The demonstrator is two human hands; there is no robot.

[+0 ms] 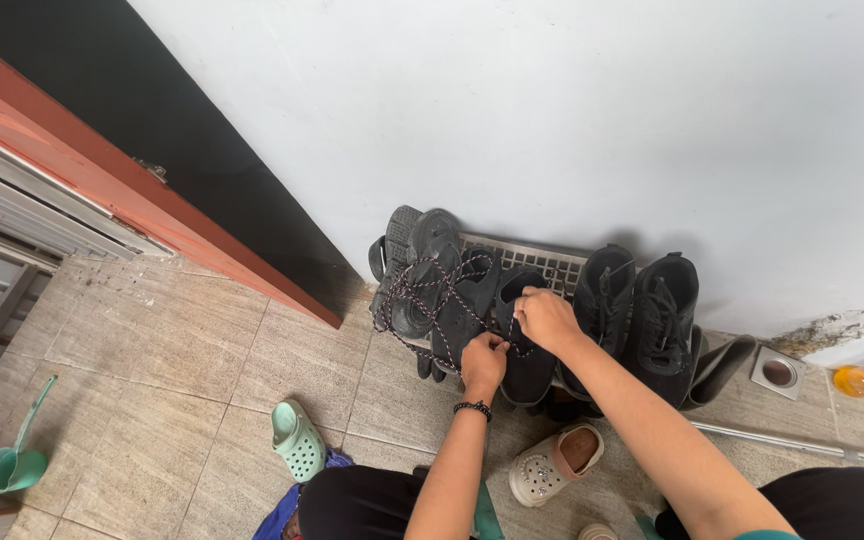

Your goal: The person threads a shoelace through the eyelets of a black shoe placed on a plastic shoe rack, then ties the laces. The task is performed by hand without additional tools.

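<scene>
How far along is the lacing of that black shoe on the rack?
Done: part of the speckled lace looks threaded, though most lies loose over the sandals. In hand: the left hand and right hand pinch the lace at the black shoe on the metal rack. Left: taking up the slack and tying; the eyelets are too small to count.

A home entryway — shoe rack (552, 262), tiled floor (202, 350), clogs (297, 440).
</scene>
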